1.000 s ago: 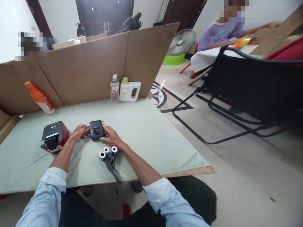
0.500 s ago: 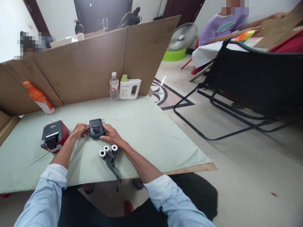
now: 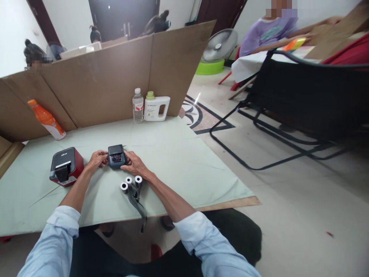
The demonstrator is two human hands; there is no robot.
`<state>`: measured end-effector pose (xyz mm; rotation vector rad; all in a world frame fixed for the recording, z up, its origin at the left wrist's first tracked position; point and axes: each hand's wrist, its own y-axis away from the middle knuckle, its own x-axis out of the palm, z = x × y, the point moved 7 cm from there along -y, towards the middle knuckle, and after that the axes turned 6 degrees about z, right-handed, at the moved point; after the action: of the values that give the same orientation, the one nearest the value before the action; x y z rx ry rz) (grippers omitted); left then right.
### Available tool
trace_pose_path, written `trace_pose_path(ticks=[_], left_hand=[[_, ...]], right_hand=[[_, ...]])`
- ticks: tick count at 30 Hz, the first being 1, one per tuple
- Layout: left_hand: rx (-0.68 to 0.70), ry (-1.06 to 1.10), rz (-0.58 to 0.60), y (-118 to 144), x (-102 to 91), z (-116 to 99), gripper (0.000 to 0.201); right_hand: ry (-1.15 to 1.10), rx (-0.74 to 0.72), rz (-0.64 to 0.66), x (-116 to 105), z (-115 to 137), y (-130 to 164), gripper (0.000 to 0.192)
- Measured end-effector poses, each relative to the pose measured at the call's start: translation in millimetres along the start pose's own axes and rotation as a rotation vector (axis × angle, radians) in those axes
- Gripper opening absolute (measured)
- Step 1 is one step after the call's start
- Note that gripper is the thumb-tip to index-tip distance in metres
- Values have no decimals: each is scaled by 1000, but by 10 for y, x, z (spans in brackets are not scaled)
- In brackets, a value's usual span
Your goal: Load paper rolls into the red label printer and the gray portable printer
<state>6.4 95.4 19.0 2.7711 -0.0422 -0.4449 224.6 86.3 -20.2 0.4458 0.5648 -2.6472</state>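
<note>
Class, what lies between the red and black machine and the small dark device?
The head view shows the person's left hand between the machine and the device, close against the device.

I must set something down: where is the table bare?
The table is bare right of the right hand, out to the table's right edge, and in front of the white jug. It's crowded where the red machine, left hand, dark device and rolls cluster.

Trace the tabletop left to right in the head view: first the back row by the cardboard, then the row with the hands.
Back row: orange bottle → clear bottle → white jug.
Hands' row: red-and-black device → left hand → small dark device → right hand.
</note>
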Motion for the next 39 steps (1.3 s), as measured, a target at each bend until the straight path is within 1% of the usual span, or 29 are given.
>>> trace_pose_path(ticks=[2, 5, 6, 8, 11, 14, 18, 21, 26, 29, 35, 39], left_hand=[[114, 39, 45, 65, -1, -33, 59], [274, 73, 181, 116, 33, -108, 85], [295, 64, 217, 110, 44, -122, 91], [306, 25, 239, 66, 45, -148, 96], [328, -28, 236, -15, 37, -213, 97], [329, -54, 257, -57, 43, -264, 95], [363, -72, 279, -39, 38, -326, 86], [380, -80, 296, -21, 40, -345, 83], [346, -86, 308, -44, 36, -327, 89], [346, -125, 263, -66, 9, -353, 92], [374, -175, 146, -102, -15, -488, 90], [347, -164, 67, -184, -11, -552, 81]], right_hand=[[7, 1, 7, 0, 7, -5, 86], [5, 3, 14, -5, 20, -6, 87], [5, 4, 16, -7, 25, -4, 87], [6, 6, 16, -13, 34, 0, 86], [4, 11, 12, -21, 42, 7, 85], [-4, 15, 12, -24, 42, 11, 86], [-17, 6, 12, -21, 34, 13, 85], [-15, -1, 8, -24, 30, 14, 86], [-11, 7, 21, -24, 38, 18, 86], [-12, 8, 24, -28, 45, 22, 86], [-8, 9, 20, -32, 37, 21, 86], [-5, 11, 19, -29, 30, 14, 85]])
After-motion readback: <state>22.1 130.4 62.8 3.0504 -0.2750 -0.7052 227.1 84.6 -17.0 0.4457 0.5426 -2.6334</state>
